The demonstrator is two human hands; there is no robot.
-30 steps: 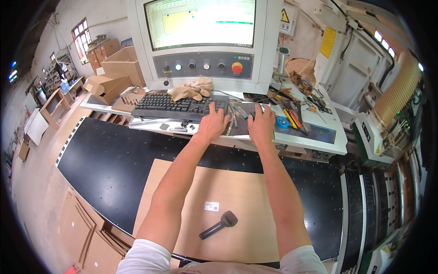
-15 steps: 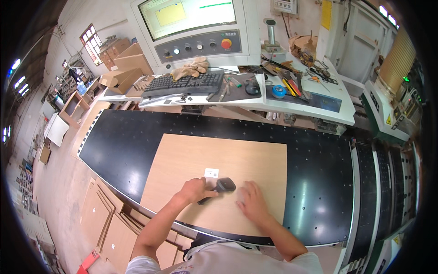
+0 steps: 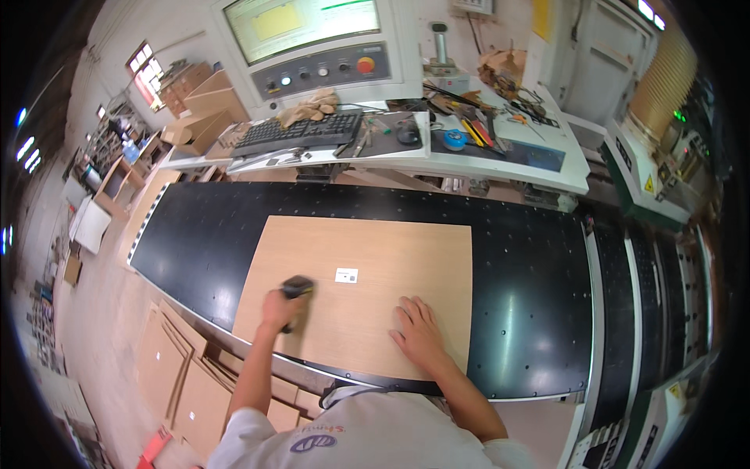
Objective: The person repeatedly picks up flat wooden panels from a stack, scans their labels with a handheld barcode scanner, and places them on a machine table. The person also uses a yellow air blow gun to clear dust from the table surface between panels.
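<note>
A light wood-coloured board point(image 3: 375, 242) lies flat on the black machine table point(image 3: 211, 227). Over the board's left part, my left hand point(image 3: 275, 311) is closed around the handle of a dark handheld barcode scanner point(image 3: 297, 287); its head points up and to the right. A small white label point(image 3: 347, 275) with a printed code sits on the board, right of the scanner and apart from it. My right hand point(image 3: 419, 332) rests flat on the board's right part, fingers spread and holding nothing.
Beyond the table stands a control console with a screen point(image 3: 305, 27) and a red knob point(image 3: 366, 65). On its shelf lie a keyboard point(image 3: 301, 134), work gloves point(image 3: 311, 108), a mouse point(image 3: 408, 133), blue tape point(image 3: 454, 140) and tools. More boards point(image 3: 168, 352) lean at lower left.
My left hand has carried the scanner leftward, away from the label. My right hand has settled flat on the board. The whole view has shifted slightly.
</note>
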